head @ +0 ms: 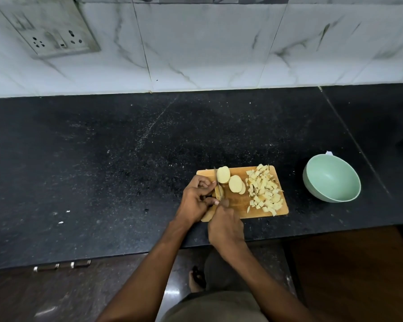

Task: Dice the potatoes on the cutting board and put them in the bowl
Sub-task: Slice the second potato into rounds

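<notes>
On the black tabletop [102, 159], the left hand [196, 198] curls its fingers round a potato piece [219, 192] on the wooden cutting board [240, 201]. The right hand [225, 225] grips the knife [217, 180]. Slices [233, 182], then diced potato [264, 190], then the green bowl [331, 178], well apart.

dim, soft, wide-angle edge distortion
</notes>
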